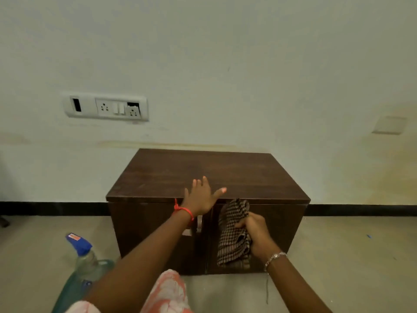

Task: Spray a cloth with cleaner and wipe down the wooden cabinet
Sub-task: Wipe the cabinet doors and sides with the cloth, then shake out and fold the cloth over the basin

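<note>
A pale wall (225, 64) fills the upper frame, a white socket panel (106, 107) at centre left; a black skirting strip (361, 210) meets the beige floor (349, 256) below.

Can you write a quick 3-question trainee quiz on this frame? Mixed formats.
1. True or false: the left hand rests open on the front edge of the cabinet top.
2. The checked cloth is: A) on the floor, B) gripped in the right hand against the cabinet front, C) spread on the cabinet top.
3. Fill in: the spray bottle stands on the floor to the person's ____.

Key: 1 true; 2 B; 3 left.
</note>
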